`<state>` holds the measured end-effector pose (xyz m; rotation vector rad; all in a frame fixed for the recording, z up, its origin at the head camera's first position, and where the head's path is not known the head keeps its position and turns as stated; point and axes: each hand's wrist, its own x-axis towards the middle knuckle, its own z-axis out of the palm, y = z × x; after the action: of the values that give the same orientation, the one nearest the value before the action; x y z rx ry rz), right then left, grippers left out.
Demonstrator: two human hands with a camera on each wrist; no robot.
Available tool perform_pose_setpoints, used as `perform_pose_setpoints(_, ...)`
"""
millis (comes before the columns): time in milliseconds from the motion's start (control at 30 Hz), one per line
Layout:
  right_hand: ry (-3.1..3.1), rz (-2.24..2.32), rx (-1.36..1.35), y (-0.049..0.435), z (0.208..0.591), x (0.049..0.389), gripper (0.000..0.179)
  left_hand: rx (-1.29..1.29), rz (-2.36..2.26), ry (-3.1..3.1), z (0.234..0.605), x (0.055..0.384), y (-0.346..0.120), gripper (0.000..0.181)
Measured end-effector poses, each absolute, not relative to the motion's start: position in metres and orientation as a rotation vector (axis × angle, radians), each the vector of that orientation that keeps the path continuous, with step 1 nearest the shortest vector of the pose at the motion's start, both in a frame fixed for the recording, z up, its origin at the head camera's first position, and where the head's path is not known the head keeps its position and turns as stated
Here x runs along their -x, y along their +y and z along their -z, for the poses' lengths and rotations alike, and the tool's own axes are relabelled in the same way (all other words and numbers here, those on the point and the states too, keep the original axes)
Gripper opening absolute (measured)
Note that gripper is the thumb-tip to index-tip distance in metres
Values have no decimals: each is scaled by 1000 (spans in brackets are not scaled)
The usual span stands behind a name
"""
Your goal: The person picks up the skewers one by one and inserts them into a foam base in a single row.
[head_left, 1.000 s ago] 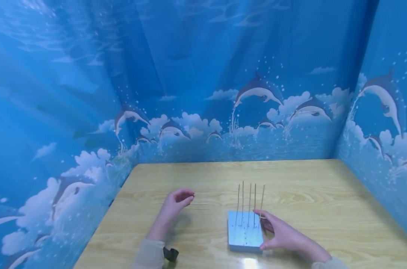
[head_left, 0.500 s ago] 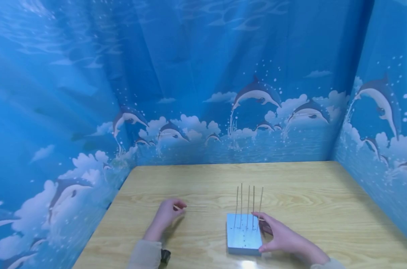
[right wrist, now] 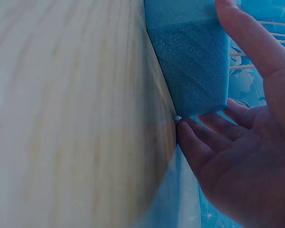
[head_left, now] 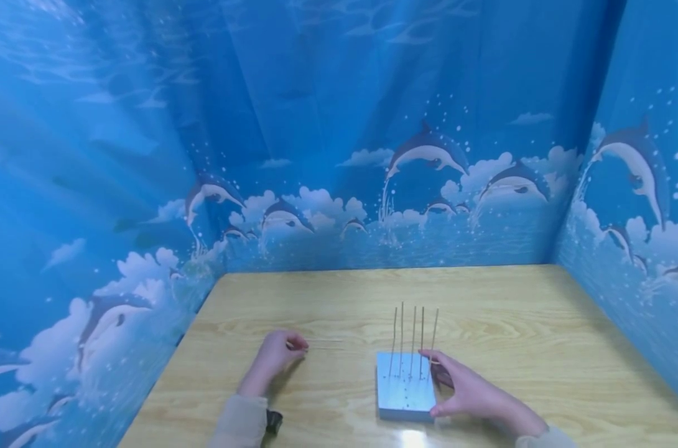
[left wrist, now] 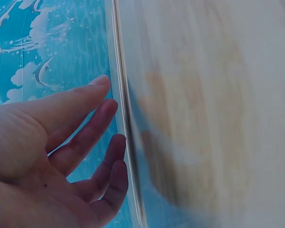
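One each: pinched square blue foam block (head_left: 392, 396) with right hand (head_left: 464, 389); spread left hand (head_left: 275, 353) loosely by thin tan sticks (head_left: 329, 341), endwise toward block's left.

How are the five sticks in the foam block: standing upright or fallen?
Upright. In the head view, all five sticks rise from the foam block's top; the rightmost leans slightly right.

- Square foam block (head_left: 407, 398): pale blue, its top speckled with dark dots.
- Slim upright wooden sticks (head_left: 402, 330): brown.
- Flat wood-grain tabletop (head_left: 496, 317): pale yellow-tan, streaked with darker wavy lines.
- Creased sheet backdrop (head_left: 344, 124): bright blue, printed with grey-blue, white-bellied dolphins and white clouds.
- Cuffed cloth sleeves (head_left: 239, 420): cream.
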<state>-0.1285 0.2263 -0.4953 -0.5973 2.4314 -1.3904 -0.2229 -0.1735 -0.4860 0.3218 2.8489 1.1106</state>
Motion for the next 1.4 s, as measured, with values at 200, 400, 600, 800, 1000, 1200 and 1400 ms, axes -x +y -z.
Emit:
perform_pose_setpoints(200, 2454, 1363, 583, 226, 496, 128, 117, -264, -1107, 2816, 489, 228, -175, 16)
perform_pose_setpoints(400, 2465, 1355, 590, 226, 496, 129, 116, -262, -1122, 2796, 496, 236, -180, 17)
perform_pose_setpoints(600, 2461, 1358, 598, 226, 496, 129, 116, -288, -1144, 2797, 501, 239, -186, 15)
perform_pose_setpoints(800, 2439, 1384, 625, 227, 498, 129, 115, -290, -1095, 2803, 501, 242, -188, 12)
perform_pose_setpoints(1000, 2421, 1398, 619, 228, 498, 130, 115, -369, -1012, 2829, 497, 245, -186, 9)
perform_pose_setpoints(1200, 2432, 1393, 627, 228, 498, 130, 116, -460, -982, 2836, 497, 245, -186, 8)
perform_pose_setpoints(1400, 2440, 1395, 638, 227, 498, 128, 113, -519, -996, 2839, 497, 245, -186, 7)
